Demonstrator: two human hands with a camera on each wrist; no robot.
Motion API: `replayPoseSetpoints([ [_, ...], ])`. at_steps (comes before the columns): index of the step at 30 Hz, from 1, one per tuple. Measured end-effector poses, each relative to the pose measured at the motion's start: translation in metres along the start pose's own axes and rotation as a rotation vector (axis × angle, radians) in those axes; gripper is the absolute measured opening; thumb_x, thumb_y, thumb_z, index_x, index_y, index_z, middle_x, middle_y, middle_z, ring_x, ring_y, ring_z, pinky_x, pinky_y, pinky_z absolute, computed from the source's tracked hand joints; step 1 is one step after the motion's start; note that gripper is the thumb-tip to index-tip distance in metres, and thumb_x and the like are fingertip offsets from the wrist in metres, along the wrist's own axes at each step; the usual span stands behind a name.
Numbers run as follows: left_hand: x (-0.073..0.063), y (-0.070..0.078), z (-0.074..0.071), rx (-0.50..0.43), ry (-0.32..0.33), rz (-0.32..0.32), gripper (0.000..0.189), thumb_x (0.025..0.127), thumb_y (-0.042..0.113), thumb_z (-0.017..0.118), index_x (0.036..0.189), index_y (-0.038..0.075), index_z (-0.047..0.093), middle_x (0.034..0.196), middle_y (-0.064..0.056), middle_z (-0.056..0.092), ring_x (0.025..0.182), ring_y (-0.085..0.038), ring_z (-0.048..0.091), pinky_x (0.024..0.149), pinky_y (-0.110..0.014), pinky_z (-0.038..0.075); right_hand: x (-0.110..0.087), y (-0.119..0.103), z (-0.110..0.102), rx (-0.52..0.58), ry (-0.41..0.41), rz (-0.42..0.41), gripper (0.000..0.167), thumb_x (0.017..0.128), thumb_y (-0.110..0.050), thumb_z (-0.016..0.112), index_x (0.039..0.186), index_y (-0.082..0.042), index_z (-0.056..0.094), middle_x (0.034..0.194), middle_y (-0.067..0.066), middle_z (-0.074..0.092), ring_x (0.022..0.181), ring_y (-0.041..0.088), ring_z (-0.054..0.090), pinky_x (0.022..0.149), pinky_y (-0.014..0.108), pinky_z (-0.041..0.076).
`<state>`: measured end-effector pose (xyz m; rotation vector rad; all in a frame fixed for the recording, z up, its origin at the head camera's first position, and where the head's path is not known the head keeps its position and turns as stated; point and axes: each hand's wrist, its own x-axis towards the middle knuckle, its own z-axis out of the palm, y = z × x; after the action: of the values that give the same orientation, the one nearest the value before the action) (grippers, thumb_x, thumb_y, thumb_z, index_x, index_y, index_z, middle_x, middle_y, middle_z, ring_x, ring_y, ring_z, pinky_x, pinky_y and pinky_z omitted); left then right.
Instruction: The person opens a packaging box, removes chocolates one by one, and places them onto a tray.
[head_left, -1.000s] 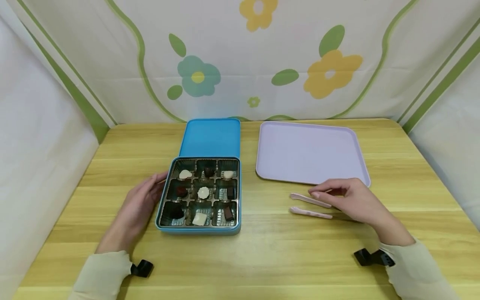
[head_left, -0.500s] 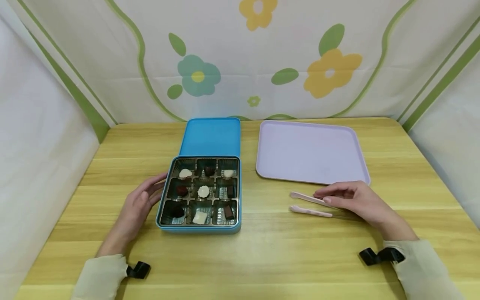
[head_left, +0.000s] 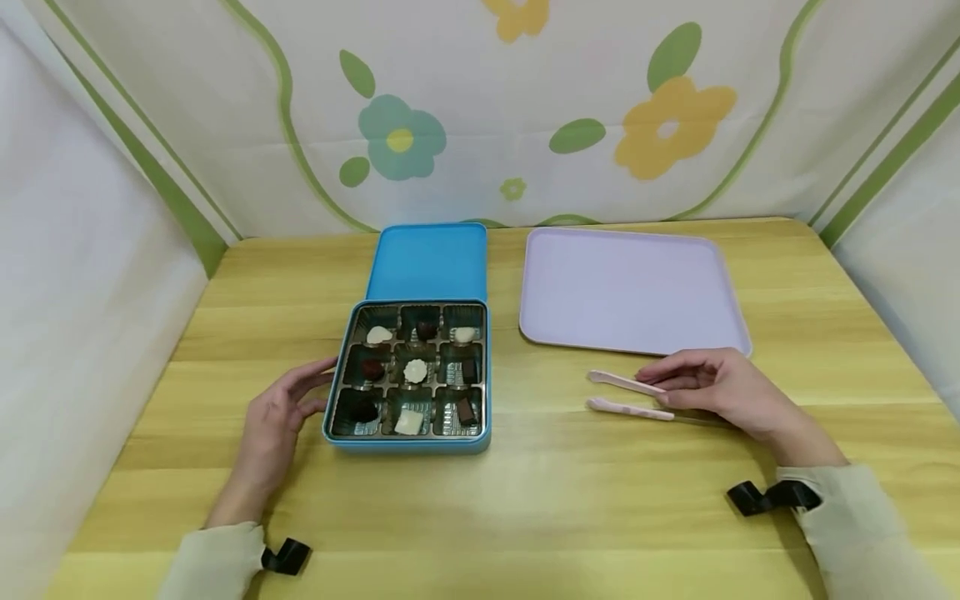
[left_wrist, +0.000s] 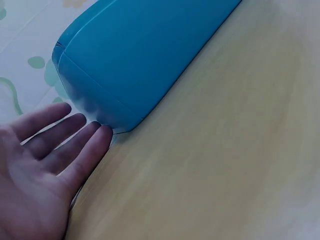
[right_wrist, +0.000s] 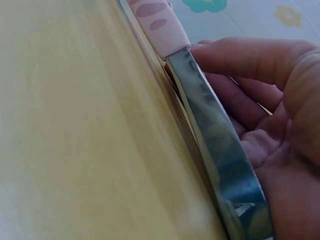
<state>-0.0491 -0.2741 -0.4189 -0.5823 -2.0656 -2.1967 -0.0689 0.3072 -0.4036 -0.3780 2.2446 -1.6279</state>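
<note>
Near the table's middle, an open blue tin [head_left: 408, 446] holds several dark and white chocolates in a divided insert. My left hand [head_left: 272, 437] is at the tin's left side, fingers extended. In the left wrist view its fingertips [left_wrist: 104, 131] are at the tin's lower corner, and the palm holds nothing. Pink-tipped metal tongs [head_left: 630, 408] lie on the table at the right, arms apart. My right hand [head_left: 720, 387] has its thumb and fingers at the tongs, around the far arm. The right wrist view shows the thumb [right_wrist: 240, 57] by the pink tip's base; the near arm hides part of the fingers.
A blue lid [head_left: 427, 261] lies behind the tin. To its right is a lilac tray [head_left: 630, 287], just beyond the tongs and right hand. A flower-printed curtain [head_left: 510, 125] rises at the table's back edge, with white cloth at both sides.
The right hand has shifted slightly right along the tongs, its thumb and fingers now closer around them. The left fingers remain beside the tin, slightly repositioned. The head view has tilted a little downward.
</note>
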Motion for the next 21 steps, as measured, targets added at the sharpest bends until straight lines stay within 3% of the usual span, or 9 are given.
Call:
replayPoseSetpoints([
  [4, 0.001, -0.004, -0.007, 0.070, -0.120, -0.038, 0.079, 0.105, 0.036, 0.071, 0.160, -0.010, 0.040, 0.163, -0.002, 0.054, 0.142, -0.008, 0.055, 0.107, -0.017, 0.052, 0.000, -0.001, -0.004, -0.018, -0.004, 0.002, 0.036, 0.097, -0.001, 0.077, 0.131, 0.006, 0.072, 0.121, -0.007, 0.081, 0.106, 0.008, 0.078, 0.083, 0.025, 0.065],
  [6, 0.001, -0.003, -0.010, 0.079, -0.200, -0.068, 0.090, 0.095, 0.019, 0.081, 0.165, -0.009, 0.031, 0.170, -0.001, 0.045, 0.147, -0.006, 0.049, 0.110, -0.017, 0.048, -0.001, -0.001, -0.004, -0.028, 0.002, 0.010, 0.035, 0.097, -0.002, 0.077, 0.131, 0.006, 0.072, 0.120, -0.007, 0.081, 0.105, 0.008, 0.078, 0.083, 0.025, 0.065],
  [9, 0.001, -0.001, -0.014, 0.132, -0.274, -0.110, 0.110, 0.077, -0.006, 0.084, 0.169, -0.003, 0.024, 0.175, 0.001, 0.037, 0.151, -0.002, 0.042, 0.113, -0.015, 0.044, 0.000, 0.000, -0.003, -0.041, 0.023, 0.030, 0.034, 0.097, -0.003, 0.078, 0.130, 0.005, 0.074, 0.118, -0.006, 0.081, 0.103, 0.008, 0.078, 0.081, 0.025, 0.065],
  [11, 0.001, 0.001, -0.014, 0.164, -0.290, -0.124, 0.120, 0.068, -0.015, 0.083, 0.170, -0.001, 0.021, 0.176, 0.001, 0.033, 0.153, -0.001, 0.039, 0.114, -0.014, 0.043, 0.000, 0.000, -0.002, -0.048, 0.035, 0.044, 0.033, 0.097, -0.005, 0.079, 0.129, 0.004, 0.074, 0.117, -0.006, 0.081, 0.102, 0.008, 0.078, 0.081, 0.025, 0.066],
  [14, 0.001, 0.003, -0.012, 0.205, -0.293, -0.131, 0.128, 0.063, -0.017, 0.085, 0.172, 0.004, 0.020, 0.177, -0.003, 0.030, 0.154, 0.000, 0.036, 0.115, -0.012, 0.040, 0.001, -0.002, 0.000, -0.069, 0.059, 0.057, 0.032, 0.097, -0.007, 0.079, 0.128, 0.002, 0.076, 0.115, -0.006, 0.081, 0.101, 0.007, 0.078, 0.080, 0.024, 0.065],
  [17, 0.001, 0.008, -0.007, 0.253, -0.292, -0.167, 0.134, 0.063, -0.015, 0.089, 0.173, 0.011, 0.018, 0.179, -0.009, 0.025, 0.153, 0.002, 0.035, 0.116, -0.010, 0.037, 0.002, -0.004, 0.002, -0.085, 0.089, 0.060, 0.031, 0.096, -0.008, 0.080, 0.126, 0.001, 0.077, 0.113, -0.007, 0.082, 0.100, 0.007, 0.078, 0.080, 0.024, 0.065],
  [21, 0.001, 0.013, -0.003, 0.316, -0.289, -0.274, 0.139, 0.068, -0.006, 0.096, 0.175, 0.025, 0.014, 0.178, -0.017, 0.022, 0.145, 0.004, 0.043, 0.114, -0.006, 0.035, 0.006, -0.006, 0.009, -0.103, 0.122, 0.037, 0.029, 0.096, -0.007, 0.081, 0.124, 0.001, 0.078, 0.112, -0.007, 0.082, 0.099, 0.007, 0.078, 0.080, 0.024, 0.066],
])
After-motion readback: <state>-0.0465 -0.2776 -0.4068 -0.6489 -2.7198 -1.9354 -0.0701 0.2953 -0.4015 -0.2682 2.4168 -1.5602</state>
